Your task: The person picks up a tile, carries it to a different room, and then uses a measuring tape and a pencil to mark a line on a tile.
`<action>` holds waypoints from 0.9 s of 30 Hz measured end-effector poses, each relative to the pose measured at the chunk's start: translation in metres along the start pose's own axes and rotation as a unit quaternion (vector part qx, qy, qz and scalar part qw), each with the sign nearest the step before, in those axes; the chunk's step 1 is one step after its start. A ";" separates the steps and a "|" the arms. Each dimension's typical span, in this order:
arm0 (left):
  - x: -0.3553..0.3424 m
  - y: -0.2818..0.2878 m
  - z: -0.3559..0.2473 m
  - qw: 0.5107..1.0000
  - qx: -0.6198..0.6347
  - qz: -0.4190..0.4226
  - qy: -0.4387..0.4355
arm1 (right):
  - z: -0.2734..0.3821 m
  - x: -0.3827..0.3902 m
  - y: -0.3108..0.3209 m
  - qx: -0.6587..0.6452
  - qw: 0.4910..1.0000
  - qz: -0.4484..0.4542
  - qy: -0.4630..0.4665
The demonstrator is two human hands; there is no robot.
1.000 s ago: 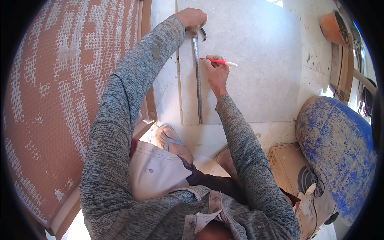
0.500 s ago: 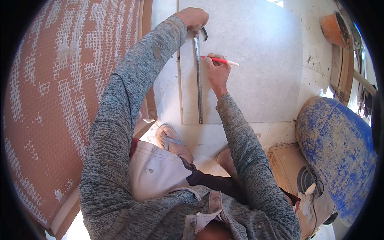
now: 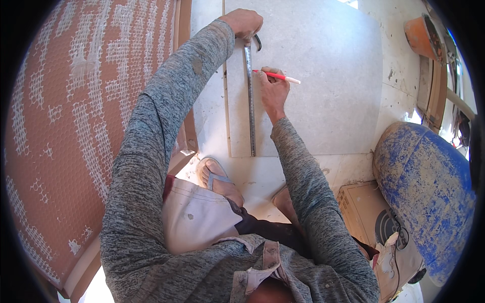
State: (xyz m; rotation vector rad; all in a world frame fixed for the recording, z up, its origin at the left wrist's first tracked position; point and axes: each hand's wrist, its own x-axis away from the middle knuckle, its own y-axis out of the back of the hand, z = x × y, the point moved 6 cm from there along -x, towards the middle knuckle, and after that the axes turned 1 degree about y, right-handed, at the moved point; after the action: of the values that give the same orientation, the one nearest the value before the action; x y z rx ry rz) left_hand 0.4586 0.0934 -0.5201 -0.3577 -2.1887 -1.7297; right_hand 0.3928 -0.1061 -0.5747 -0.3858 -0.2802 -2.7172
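Note:
A large light-grey tile (image 3: 323, 101) lies flat on the floor before me. Near its far left part, my left hand (image 3: 243, 23) is closed around the case of a tape measure (image 3: 251, 101); the case is mostly hidden by the fingers, and a black strap loops out beside it. The metal blade runs straight toward me along the tile's left side, down to its near edge. My right hand (image 3: 275, 91) pinches a red pen (image 3: 275, 76) with a white end, its tip at the blade's right edge.
A brown panel with honeycomb texture and white residue (image 3: 86, 116) stands along the left. To the right are a dirt-spattered blue drum (image 3: 424, 192), a cardboard box (image 3: 364, 207) and an orange bucket (image 3: 420, 38). My sandalled foot (image 3: 217, 179) is close to the tile's near edge.
My right hand and the pen have shifted very slightly left, toward the tape blade. The left hand and the tape measure stay practically where they were.

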 end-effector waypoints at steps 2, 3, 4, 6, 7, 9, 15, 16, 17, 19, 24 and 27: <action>0.000 -0.001 0.001 1.000 -0.003 -0.008 0.001 | -0.001 0.000 0.000 0.007 1.000 0.002 0.003; 0.000 -0.001 0.000 1.000 -0.003 -0.004 0.000 | -0.001 0.000 0.000 0.009 1.000 0.002 0.002; 0.000 -0.001 0.001 1.000 -0.002 0.000 -0.001 | -0.001 0.000 0.000 0.012 1.000 0.002 0.000; 0.000 0.001 0.000 1.000 -0.003 0.005 -0.004 | -0.002 -0.001 0.000 0.012 1.000 0.001 0.002; 0.000 0.001 -0.001 1.000 -0.005 0.007 -0.006 | -0.004 -0.001 0.000 0.009 1.000 0.000 0.004; 0.001 0.002 -0.001 1.000 -0.008 0.001 -0.007 | -0.001 0.000 -0.001 0.001 1.000 -0.002 0.005; 0.002 0.003 -0.001 1.000 0.001 -0.004 0.001 | -0.003 0.000 -0.001 -0.014 1.000 -0.007 0.020; 0.002 0.004 -0.001 1.000 0.003 -0.005 0.000 | -0.003 0.001 0.000 -0.011 1.000 -0.007 0.021; 0.002 0.003 -0.001 1.000 0.005 -0.006 -0.001 | -0.001 0.002 0.000 -0.008 1.000 -0.008 0.021; 0.002 0.002 0.000 1.000 -0.002 -0.007 -0.005 | 0.000 0.002 0.000 -0.004 1.000 -0.007 0.016; -0.001 0.000 0.001 1.000 -0.007 -0.004 -0.014 | 0.004 0.003 0.000 0.004 1.000 -0.007 0.018; -0.002 -0.001 0.001 1.000 -0.002 0.006 -0.003 | 0.001 0.003 0.000 0.006 1.000 -0.013 0.017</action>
State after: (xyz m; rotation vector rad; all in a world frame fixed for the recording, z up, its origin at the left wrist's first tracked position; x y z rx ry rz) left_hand 0.4597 0.0939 -0.5218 -0.3776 -2.1819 -1.7294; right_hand 0.3905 -0.1068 -0.5727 -0.3348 -0.2934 -2.7425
